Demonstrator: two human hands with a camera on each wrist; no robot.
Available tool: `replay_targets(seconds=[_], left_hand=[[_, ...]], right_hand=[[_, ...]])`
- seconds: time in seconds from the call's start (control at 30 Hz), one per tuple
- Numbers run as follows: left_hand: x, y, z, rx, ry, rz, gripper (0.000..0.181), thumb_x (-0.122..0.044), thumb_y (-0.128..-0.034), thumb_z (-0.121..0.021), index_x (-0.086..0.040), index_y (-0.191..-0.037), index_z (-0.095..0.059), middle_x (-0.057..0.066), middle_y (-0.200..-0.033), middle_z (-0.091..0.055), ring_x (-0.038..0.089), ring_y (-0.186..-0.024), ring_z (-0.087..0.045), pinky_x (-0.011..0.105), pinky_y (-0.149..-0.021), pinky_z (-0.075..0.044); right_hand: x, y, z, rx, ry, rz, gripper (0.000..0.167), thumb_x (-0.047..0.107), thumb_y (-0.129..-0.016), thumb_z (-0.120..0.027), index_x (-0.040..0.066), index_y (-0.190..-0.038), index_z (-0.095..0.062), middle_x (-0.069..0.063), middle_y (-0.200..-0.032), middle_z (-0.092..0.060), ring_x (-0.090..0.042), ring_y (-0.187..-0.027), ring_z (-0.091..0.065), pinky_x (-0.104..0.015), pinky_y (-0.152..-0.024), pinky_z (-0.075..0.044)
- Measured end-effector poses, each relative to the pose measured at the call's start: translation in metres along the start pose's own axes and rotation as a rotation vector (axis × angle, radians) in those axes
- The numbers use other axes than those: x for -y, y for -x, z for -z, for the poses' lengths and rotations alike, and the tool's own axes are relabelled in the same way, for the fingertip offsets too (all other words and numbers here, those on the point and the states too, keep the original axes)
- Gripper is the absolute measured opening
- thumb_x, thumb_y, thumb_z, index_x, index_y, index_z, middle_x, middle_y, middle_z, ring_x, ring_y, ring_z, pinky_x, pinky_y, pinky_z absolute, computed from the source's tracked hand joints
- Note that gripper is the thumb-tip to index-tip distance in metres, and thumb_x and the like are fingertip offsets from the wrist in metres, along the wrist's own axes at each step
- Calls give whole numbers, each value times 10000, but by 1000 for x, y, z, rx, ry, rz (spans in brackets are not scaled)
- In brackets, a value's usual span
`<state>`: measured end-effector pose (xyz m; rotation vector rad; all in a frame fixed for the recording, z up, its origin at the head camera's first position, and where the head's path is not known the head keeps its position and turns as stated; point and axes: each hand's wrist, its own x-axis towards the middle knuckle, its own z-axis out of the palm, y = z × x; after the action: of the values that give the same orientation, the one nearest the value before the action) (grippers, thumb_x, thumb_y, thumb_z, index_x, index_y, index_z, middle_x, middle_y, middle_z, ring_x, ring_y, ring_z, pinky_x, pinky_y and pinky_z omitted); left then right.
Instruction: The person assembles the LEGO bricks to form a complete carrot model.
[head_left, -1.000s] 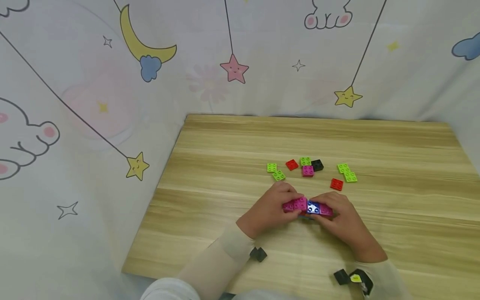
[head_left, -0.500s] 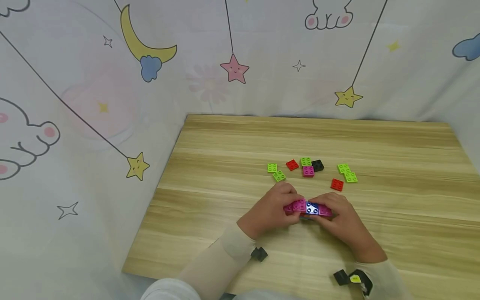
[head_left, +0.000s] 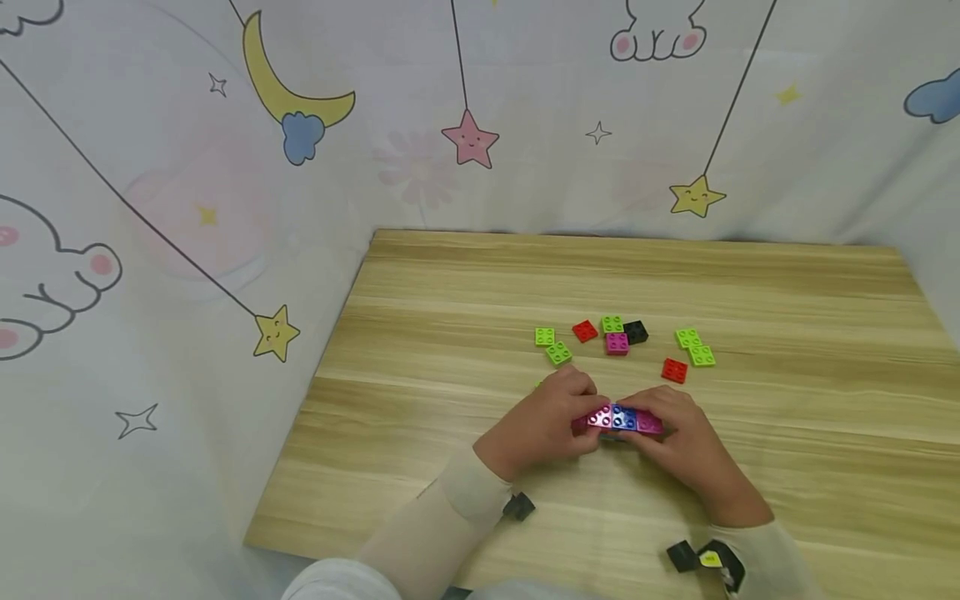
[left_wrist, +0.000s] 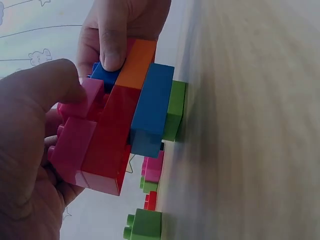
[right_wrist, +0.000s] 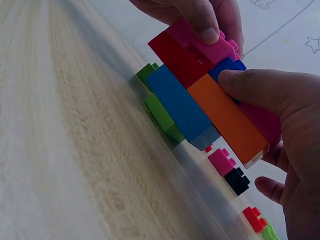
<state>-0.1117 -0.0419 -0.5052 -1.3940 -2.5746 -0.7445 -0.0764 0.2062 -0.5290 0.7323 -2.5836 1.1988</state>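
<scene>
Both hands hold a stack of building bricks at the middle of the table. My left hand (head_left: 542, 418) pinches a pink brick (left_wrist: 86, 104) on the stack's top row, its thumb on the near side. From the other end my right hand (head_left: 688, 435) grips the stack, thumb pressed against a dark blue brick (head_left: 624, 417). Beneath the top row lie a long red brick (left_wrist: 112, 127) and an orange brick (right_wrist: 225, 116). Under those sits a lighter blue brick (left_wrist: 154, 100), with green bricks (right_wrist: 162, 117) lowest. My fingers cover part of the pink bricks.
Loose bricks lie beyond the hands: red (head_left: 585, 331), pink (head_left: 617, 343), black (head_left: 636, 332) and several lime green (head_left: 558, 353). Another red brick (head_left: 674, 370) is near the right hand. The wooden table (head_left: 420, 317) meets a printed curtain (head_left: 540, 192) at its far edge.
The pink brick in my left fingers has come down and now looks about level with the dark blue brick beside it. A green edge now shows behind the left hand.
</scene>
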Motion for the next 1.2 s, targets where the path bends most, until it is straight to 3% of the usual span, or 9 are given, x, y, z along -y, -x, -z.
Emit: replay_targets(seconds=[0.23, 0.43, 0.67, 0.97, 1.2], left_hand=[[1, 2, -3, 7, 27, 63, 308, -261, -896, -781, -138, -1179, -777, -76, -1040, -601, 63, -1016, -465, 157, -899, -386], [2, 2, -4, 23, 85, 103, 315, -243, -885, -805, -151, -1185, -780, -116, -1027, -566, 47, -1013, -443, 142, -871, -377], [1, 0, -3, 63, 57, 124, 323, -253, -889, -806, -157, -1197, -779, -126, -1014, -538, 59, -991, -438, 149, -860, -361], [-1, 1, -6, 40, 56, 150, 318, -246, -884, -795, -156, -1188, -776, -110, -1034, -562, 63, -982, -442, 165, -856, -380], [-3, 2, -7, -1, 39, 157, 298, -340, -903, -809, -182, -1155, -792, -131, -1020, -580, 50, -997, -459, 227, -884, -408]], right_hand=[[1, 1, 0, 4, -3, -11, 429, 114, -763, -928, 259, -1138, -777, 122, -1084, -740, -117, -1039, -637, -240, -968, -386], [0, 1, -1, 2, -4, -13, 429, 122, -762, -930, 262, -1138, -778, 123, -1080, -739, -117, -1032, -641, -245, -960, -394], [0, 1, -2, -1, 0, -22, 414, 139, -767, -930, 257, -1134, -781, 114, -1065, -738, -116, -1014, -638, -242, -946, -403], [0, 1, 0, -1, -10, -18, 415, 133, -761, -933, 248, -1130, -783, 96, -1062, -741, -128, -1011, -639, -222, -937, -409], [-1, 0, -1, 1, -8, -13, 414, 140, -768, -930, 253, -1138, -783, 111, -1063, -740, -122, -1011, -644, -229, -947, -410]])
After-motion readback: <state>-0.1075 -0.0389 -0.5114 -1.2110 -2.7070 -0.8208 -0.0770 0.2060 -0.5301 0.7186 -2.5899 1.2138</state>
